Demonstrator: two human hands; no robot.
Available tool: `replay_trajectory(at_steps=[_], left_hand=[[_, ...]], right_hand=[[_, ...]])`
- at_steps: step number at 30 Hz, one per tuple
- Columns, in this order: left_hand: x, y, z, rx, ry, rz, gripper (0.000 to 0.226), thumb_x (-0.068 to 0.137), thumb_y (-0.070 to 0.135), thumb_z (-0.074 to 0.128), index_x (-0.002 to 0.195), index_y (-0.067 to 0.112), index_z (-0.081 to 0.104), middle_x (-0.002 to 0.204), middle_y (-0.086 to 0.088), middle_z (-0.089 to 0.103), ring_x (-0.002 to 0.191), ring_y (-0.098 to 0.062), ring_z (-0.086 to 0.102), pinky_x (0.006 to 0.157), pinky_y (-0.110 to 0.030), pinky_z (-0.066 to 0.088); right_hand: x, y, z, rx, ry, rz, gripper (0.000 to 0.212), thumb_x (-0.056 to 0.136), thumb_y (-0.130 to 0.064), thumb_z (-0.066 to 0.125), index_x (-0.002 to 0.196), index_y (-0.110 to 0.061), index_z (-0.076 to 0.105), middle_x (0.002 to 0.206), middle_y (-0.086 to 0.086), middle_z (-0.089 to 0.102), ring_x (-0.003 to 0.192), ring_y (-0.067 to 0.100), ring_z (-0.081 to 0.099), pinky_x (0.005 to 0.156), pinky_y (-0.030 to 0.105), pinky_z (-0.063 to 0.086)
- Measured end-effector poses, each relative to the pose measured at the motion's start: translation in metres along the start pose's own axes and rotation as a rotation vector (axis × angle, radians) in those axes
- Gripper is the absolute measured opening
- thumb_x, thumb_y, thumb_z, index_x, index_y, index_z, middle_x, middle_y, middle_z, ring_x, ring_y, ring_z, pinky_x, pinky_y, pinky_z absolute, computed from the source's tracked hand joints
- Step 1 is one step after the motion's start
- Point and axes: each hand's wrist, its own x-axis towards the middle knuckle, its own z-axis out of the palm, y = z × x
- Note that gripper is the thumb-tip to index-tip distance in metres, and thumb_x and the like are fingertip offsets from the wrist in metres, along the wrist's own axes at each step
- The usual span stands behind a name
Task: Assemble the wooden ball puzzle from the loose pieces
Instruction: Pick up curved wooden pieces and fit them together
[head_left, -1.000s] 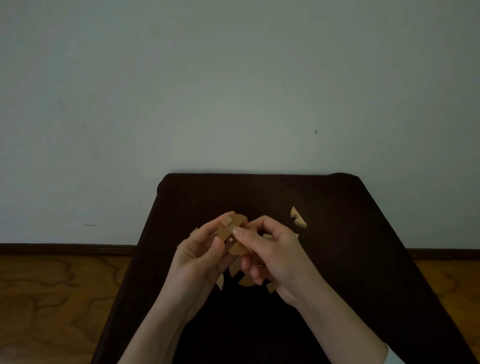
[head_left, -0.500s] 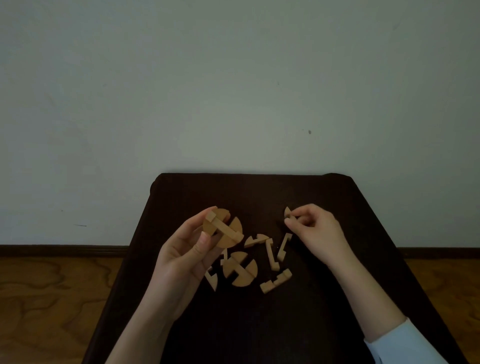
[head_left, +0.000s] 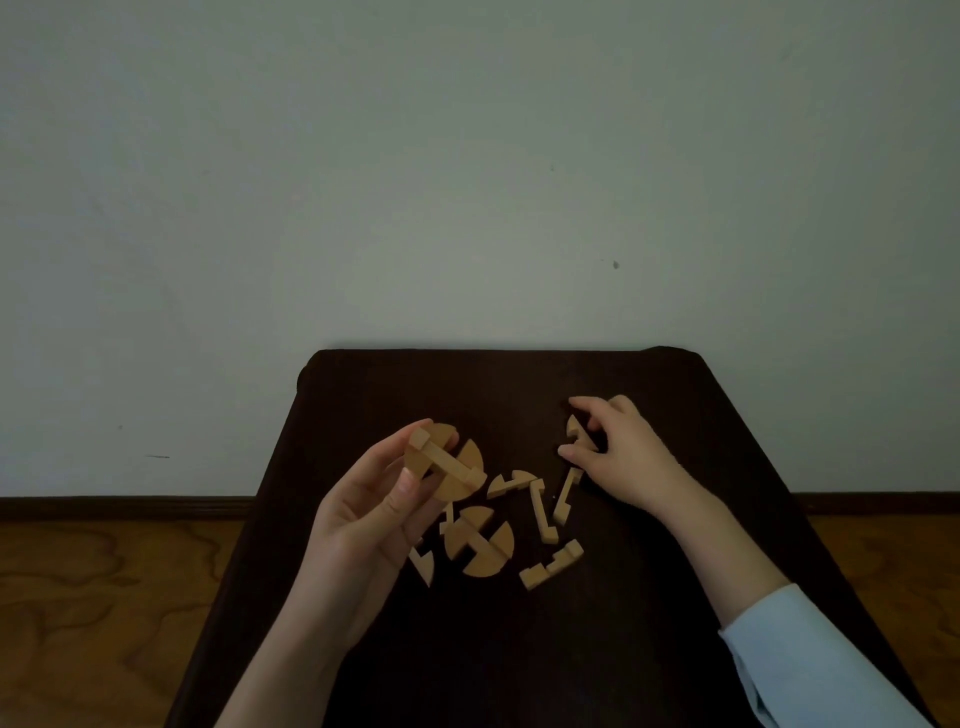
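My left hand (head_left: 371, 512) holds a partly built wooden assembly (head_left: 447, 462), a round disc with a notched bar slotted across it, lifted above the dark table (head_left: 519, 649). My right hand (head_left: 621, 449) pinches a small curved wooden piece (head_left: 575, 427) at the table's far right. Between my hands lie loose pieces: a slotted disc (head_left: 480, 540), a small arc piece (head_left: 511, 482), two notched bars (head_left: 543, 512) (head_left: 566, 494), a stepped bar (head_left: 551, 564) and a wedge (head_left: 422, 565) partly hidden under my left hand.
The small dark table stands against a pale wall (head_left: 467, 182). Wooden floor (head_left: 104, 597) shows on both sides, with a dark skirting board (head_left: 124, 505) along the wall. The table's near half holds only my forearms.
My right hand left the assembly, moved right and took hold of the curved piece at the far right. My left hand kept the assembly and shifted slightly left, uncovering the loose pieces.
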Motion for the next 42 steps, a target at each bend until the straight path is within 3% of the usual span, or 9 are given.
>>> replay_trajectory(at_steps=[3,7,10,14,18,23,30,35,42], left_hand=[[0.000,0.000,-0.001,-0.012,0.009,-0.009,0.070,0.053,0.040,0.092,0.115,0.017,0.070,0.124,-0.012,0.066,0.113,-0.028,0.065,0.080,-0.027,0.057],[0.001,-0.001,-0.002,-0.009,0.000,-0.010,0.070,0.055,0.039,0.091,0.117,0.017,0.069,0.126,-0.012,0.065,0.114,-0.029,0.064,0.082,-0.028,0.056],[0.002,-0.001,-0.002,-0.003,0.003,-0.011,0.071,0.054,0.040,0.091,0.117,0.017,0.068,0.126,-0.012,0.065,0.115,-0.028,0.064,0.082,-0.028,0.056],[0.002,-0.001,-0.003,-0.010,0.009,-0.010,0.072,0.054,0.040,0.091,0.118,0.016,0.068,0.126,-0.013,0.065,0.114,-0.029,0.064,0.082,-0.029,0.057],[0.002,-0.001,-0.003,-0.009,0.002,-0.005,0.071,0.054,0.040,0.091,0.117,0.016,0.068,0.125,-0.013,0.065,0.114,-0.029,0.064,0.082,-0.029,0.056],[0.003,-0.001,-0.003,-0.024,0.006,-0.005,0.072,0.056,0.038,0.090,0.120,0.015,0.066,0.126,-0.014,0.064,0.116,-0.030,0.063,0.084,-0.030,0.056],[0.002,-0.001,-0.003,-0.056,-0.003,-0.003,0.069,0.057,0.034,0.090,0.119,0.013,0.067,0.127,-0.015,0.064,0.117,-0.030,0.062,0.085,-0.030,0.056],[0.002,0.000,-0.003,-0.055,-0.005,0.001,0.068,0.059,0.032,0.090,0.119,0.012,0.066,0.123,-0.017,0.065,0.113,-0.030,0.064,0.084,-0.031,0.056],[0.001,0.000,-0.003,-0.066,-0.034,-0.002,0.064,0.061,0.031,0.089,0.119,0.014,0.067,0.121,-0.016,0.066,0.114,-0.029,0.064,0.083,-0.030,0.056]], right_hand=[[0.006,0.001,-0.016,-0.083,-0.200,-0.059,0.069,0.093,-0.027,0.063,0.151,-0.034,0.026,0.135,-0.001,0.038,0.114,0.008,0.046,0.100,0.027,0.042],[0.014,0.005,-0.022,-0.146,-0.303,-0.083,0.064,0.095,-0.020,0.062,0.150,-0.029,0.031,0.118,-0.008,0.038,0.095,0.003,0.046,0.089,0.022,0.040],[0.017,0.009,-0.021,-0.161,-0.283,-0.087,0.062,0.093,-0.017,0.063,0.148,-0.024,0.036,0.113,-0.009,0.041,0.083,0.001,0.047,0.076,0.017,0.038],[0.015,0.012,-0.017,-0.147,-0.212,-0.096,0.061,0.092,-0.021,0.066,0.146,-0.022,0.038,0.113,-0.009,0.043,0.093,0.005,0.049,0.081,0.019,0.040],[0.010,0.013,-0.015,-0.115,-0.128,-0.110,0.059,0.089,-0.033,0.068,0.141,-0.021,0.042,0.107,-0.009,0.048,0.082,0.009,0.056,0.069,0.018,0.046],[-0.008,0.002,-0.017,0.005,-0.020,-0.144,0.055,0.084,-0.045,0.070,0.131,-0.024,0.050,0.097,-0.010,0.057,0.081,0.010,0.060,0.068,0.020,0.052],[-0.055,-0.059,-0.021,0.213,-0.036,-0.384,0.035,0.075,-0.058,0.069,0.103,-0.040,0.056,0.086,-0.009,0.063,0.074,0.007,0.060,0.064,0.025,0.054],[-0.073,-0.086,-0.020,0.282,-0.056,-0.574,0.041,0.074,-0.058,0.070,0.101,-0.030,0.060,0.082,-0.007,0.061,0.070,0.015,0.059,0.059,0.029,0.051],[-0.070,-0.095,-0.013,0.153,-0.018,-0.637,0.048,0.078,-0.055,0.069,0.115,-0.026,0.059,0.095,-0.019,0.053,0.092,-0.001,0.052,0.076,0.011,0.045]])
